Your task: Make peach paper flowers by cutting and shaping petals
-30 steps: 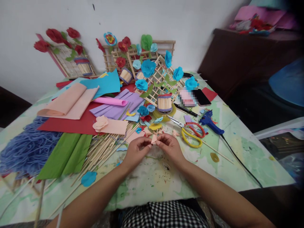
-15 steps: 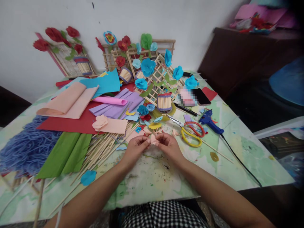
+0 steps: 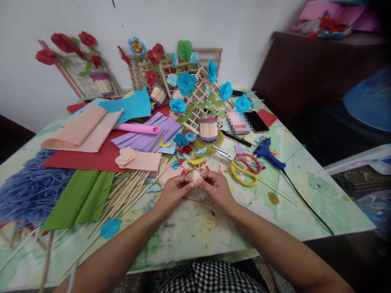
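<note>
White wall stands behind a table spread with a green-and-white cloth, crowded with paper-craft supplies. Near the middle lies a pair of scissors with one red handle and one yellow, its tips pointing away from me and to the left. Just left of the scissors and a little nearer me, I hold a small piece of peach paper between my two hands. My left hand pinches one side between thumb and fingers; my right hand pinches the other, with the fingertips of both almost meeting. Right of the scissors rests a blue glue gun, its black cord running toward the table's near right edge. Beyond the scissors lie a black pen and, farther right, a dark phone. Also beyond them, to the left, a little basket of sticks sits against a wooden lattice trimmed with blue paper flowers. Left of the scissors, past my left hand, are loose thin sticks, a peach paper flower, folded green paper and, farthest out, a heap of blue yarn.
</note>
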The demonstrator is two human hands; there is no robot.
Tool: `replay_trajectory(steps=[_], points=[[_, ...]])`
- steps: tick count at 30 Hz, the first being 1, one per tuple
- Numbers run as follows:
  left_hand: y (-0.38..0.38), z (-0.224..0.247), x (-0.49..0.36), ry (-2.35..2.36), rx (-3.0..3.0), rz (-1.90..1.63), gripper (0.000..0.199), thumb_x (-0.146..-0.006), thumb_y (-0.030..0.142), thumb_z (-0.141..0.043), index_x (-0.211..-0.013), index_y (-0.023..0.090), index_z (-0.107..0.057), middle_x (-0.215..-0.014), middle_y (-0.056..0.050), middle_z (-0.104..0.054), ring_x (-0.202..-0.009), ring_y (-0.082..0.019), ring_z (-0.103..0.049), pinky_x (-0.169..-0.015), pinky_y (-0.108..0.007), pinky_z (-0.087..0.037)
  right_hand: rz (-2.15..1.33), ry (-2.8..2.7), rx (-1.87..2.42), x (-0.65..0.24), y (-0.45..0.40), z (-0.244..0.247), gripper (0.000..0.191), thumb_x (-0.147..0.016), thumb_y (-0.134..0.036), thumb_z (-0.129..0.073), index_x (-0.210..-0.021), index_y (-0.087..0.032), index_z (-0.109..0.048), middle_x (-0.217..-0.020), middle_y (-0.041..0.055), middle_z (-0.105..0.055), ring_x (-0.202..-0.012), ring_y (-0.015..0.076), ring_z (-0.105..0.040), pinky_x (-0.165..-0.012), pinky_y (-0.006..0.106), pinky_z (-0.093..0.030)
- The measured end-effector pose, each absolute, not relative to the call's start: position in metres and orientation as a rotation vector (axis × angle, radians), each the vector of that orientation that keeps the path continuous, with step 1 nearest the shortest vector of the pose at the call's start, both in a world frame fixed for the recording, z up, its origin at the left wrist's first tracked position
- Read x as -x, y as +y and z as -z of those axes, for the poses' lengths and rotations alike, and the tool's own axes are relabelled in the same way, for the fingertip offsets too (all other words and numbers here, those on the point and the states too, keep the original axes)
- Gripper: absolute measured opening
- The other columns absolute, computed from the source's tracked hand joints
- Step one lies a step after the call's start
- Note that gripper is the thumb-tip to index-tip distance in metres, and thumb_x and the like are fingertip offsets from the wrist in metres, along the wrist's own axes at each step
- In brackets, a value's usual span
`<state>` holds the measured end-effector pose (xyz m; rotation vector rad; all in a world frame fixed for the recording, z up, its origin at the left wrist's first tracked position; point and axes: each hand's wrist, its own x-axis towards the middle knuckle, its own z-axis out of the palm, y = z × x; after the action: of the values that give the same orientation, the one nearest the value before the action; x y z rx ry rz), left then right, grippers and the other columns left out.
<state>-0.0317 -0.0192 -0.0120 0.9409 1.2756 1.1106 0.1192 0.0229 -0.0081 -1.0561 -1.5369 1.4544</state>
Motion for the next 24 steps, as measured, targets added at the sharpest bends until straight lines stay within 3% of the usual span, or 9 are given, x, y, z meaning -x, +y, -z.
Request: replay_trajectory(steps=[9, 24], points=[[-0.0208, 0.0151, 0.0324, 1.200, -0.928, -1.121, 0.015, -0.069, 0.028, -0.068, -0.073, 0.014, -0.064, -0.062, 0.001, -0.057, -0.056, -0.009, -0.049, -0.055, -0.021, -0.038, -1.406, -1.578, 1.031, -0.1200, 0.0213, 0.0053, 0.016, -0.070, -0.032, -0.059, -0.062, -0.017, -0.059, -0.059, -0.0006, -0.054, -0.056, 0.0119, -0.045, -0.055, 0.025, -0.035], [-0.0190, 0.0161, 0.0327, 1.208, -0.922, -1.179, 0.016, -0.067, 0.029, -0.068, -0.072, 0.014, -0.066, -0.061, 0.000, -0.059, -0.056, -0.010, -0.050, -0.056, -0.022, -0.037, -1.528, -1.438, 1.007, -0.1174, 0.0226, 0.0125, 0.021, -0.070, -0.037, -0.060, -0.061, -0.018, -0.057, -0.057, -0.0020, -0.052, -0.056, 0.0117, -0.044, -0.055, 0.024, -0.036]])
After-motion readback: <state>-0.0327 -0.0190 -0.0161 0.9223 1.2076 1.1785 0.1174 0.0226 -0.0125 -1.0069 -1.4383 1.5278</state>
